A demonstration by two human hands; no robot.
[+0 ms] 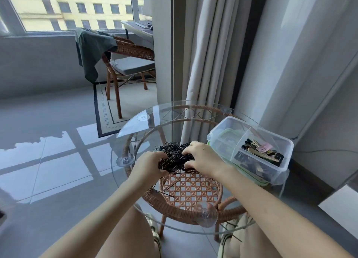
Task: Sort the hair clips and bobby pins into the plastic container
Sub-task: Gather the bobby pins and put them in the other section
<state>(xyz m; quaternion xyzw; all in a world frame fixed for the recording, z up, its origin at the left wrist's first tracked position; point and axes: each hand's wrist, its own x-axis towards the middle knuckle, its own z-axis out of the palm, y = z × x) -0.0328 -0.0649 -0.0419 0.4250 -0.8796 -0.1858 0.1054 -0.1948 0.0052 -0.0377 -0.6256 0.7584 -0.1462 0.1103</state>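
A heap of black bobby pins (172,151) lies on the round glass table (135,126). My left hand (149,164) cups the heap's left side, with its fingers closed around a bunch of pins. Over the heap's right side my right hand (203,157) presses down with its fingers curled into the pins. A few stray pins (168,193) lie nearer to me on the glass. To the right stands a clear plastic container (279,139) with dividers. Its right compartments hold hair clips (259,151), and its left compartment looks empty.
The container sits on a green-rimmed lid (251,180) at the table's right edge. Under the glass is a wicker frame with a woven shelf (189,190). Curtains (209,54) hang behind the table. A wicker chair (131,64) with a green cloth stands at the back left.
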